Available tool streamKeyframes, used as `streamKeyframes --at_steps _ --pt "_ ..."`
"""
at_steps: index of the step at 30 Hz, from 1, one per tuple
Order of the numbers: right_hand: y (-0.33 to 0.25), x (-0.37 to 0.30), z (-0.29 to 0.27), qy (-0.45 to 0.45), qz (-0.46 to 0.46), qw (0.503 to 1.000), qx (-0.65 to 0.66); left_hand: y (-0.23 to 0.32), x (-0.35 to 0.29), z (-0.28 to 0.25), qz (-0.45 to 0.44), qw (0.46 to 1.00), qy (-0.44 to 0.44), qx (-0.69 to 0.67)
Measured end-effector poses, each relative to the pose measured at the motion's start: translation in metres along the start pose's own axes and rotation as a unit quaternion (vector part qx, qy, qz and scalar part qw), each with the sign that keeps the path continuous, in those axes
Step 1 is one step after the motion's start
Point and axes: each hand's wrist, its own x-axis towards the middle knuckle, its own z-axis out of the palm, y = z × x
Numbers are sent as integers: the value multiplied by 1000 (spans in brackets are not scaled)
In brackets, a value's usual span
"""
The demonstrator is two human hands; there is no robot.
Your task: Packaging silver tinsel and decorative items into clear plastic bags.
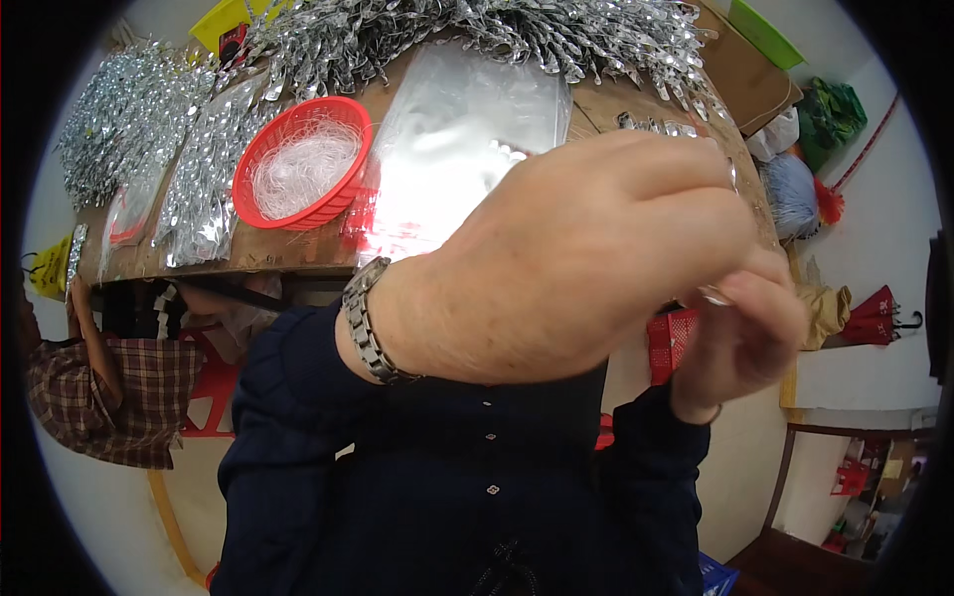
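My left hand (596, 253), with a metal watch (364, 323) on its wrist, is raised close in front of me and reaches across to the right. Its fingers curl down away from view, and what they hold is hidden. Just below them on the right, my right hand (743, 343) meets the left one, thumb and fingers bent together. A tiny shiny piece (714, 296) glints between the two hands, too small to name. Behind the left hand, a stack of clear plastic bags (467, 109) lies on the wooden table (268, 253).
A red basket (244, 199) of fine clear threads (306, 171) stands left of the bags. Silver leaf-like garlands (487, 40) heap along the back, with more silver strands (204, 189) at left. Someone in a plaid shirt (119, 392) works at the far left.
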Motion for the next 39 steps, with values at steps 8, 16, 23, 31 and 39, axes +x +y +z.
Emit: streamKeyframes --at_steps 8,16,23,31,39 --pt "36 -41 40 -122 -51 976 -173 -38 -63 -8 -56 988 -34 138" --pt "39 -71 52 -215 165 946 -176 -72 -126 -15 -232 965 -10 125" --pt "30 -80 32 -216 451 866 13 -84 -141 -19 -378 922 81 29" --pt "25 -75 3 -220 600 721 269 -83 -140 -23 -472 856 187 -99" --pt "19 -80 5 -133 573 710 388 -74 -140 -26 -462 850 211 -140"
